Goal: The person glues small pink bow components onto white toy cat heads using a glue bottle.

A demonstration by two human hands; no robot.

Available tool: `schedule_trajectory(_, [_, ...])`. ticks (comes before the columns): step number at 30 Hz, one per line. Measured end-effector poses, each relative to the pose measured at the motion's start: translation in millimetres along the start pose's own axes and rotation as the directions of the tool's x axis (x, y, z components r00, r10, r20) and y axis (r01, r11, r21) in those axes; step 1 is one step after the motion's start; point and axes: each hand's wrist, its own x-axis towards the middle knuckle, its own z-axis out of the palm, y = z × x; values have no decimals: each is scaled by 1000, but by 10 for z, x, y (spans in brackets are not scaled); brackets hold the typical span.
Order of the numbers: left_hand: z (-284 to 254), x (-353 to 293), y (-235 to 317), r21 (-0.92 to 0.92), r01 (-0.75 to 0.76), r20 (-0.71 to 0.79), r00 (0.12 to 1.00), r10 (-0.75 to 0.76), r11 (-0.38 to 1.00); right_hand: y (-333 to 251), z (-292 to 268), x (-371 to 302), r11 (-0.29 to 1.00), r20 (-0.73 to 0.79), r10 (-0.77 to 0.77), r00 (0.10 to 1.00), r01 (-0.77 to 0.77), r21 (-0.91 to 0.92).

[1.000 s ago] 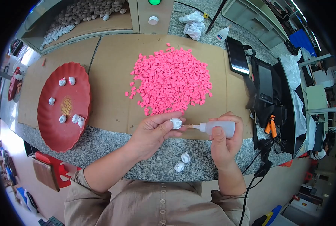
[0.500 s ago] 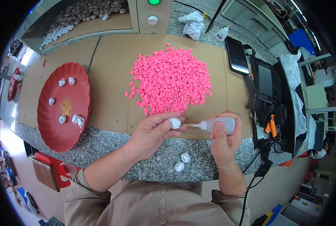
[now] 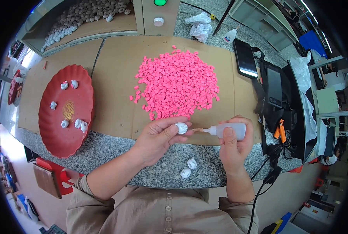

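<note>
Between the thumb and fingers of my left hand [image 3: 158,137] is a small rounded white piece [image 3: 181,128]. My right hand [image 3: 237,145] grips a translucent squeeze bottle [image 3: 233,131], held sideways with its thin brownish nozzle [image 3: 199,130] pointing left. The nozzle tip is just to the right of the white piece, with a small gap. Just beyond my hands lies a wide heap of small pink pieces [image 3: 180,84] on cardboard [image 3: 113,89]. Two more white pieces [image 3: 189,168] rest on the speckled counter [image 3: 154,175] close to my body.
At the left, a red scalloped tray [image 3: 49,128] holds several white pieces. A box-like unit [image 3: 150,19] with a green light stands behind, many small pieces inside it. A phone [image 3: 245,58], black straps, an orange-handled tool [image 3: 280,131] and cables lie right; a second small bottle [image 3: 230,36] sits farther back.
The squeeze bottle in my right hand has shifted slightly right, its nozzle drawing away from the white piece. That piece has turned a little in my left fingers.
</note>
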Motion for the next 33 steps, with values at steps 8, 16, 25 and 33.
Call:
schedule_trajectory(8, [15,-1,8,18,6,-8,1000,-6,1000,14,34,0,998,24,35,999,-36,52])
schedule_trajectory(16, [16,4,3,21,10,-14,1000,-9,1000,36,-22,19,998,-6,49,999,-49,36])
schedule_trajectory(25, [-48,-38,-32,79,26,71,997,-32,997,-5,-239,350,827,-112,412,904,-320,463])
schedule_trajectory(33, [-48,-27,-47,136,9,91,996,-21,991,121,-304,399,910,-58,407,912,-410,-65])
